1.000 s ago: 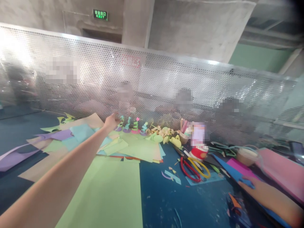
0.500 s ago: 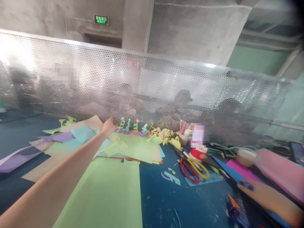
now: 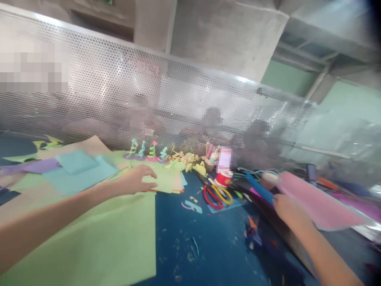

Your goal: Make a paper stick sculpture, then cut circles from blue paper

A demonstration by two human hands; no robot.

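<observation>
At right hand (image 3: 287, 208), apparently, blue sheet (image 3: 258, 188)

Paper sheets (image 3: 98, 242) lie left of the container (image 3: 224, 178).

left fingers (image 3: 148, 171) away from paper spirals (image 3: 152, 151)

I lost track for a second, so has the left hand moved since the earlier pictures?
Yes. Judged against the pink-topped paper spiral, the left hand has come back toward the wearer and shifted somewhat to the right.
</observation>
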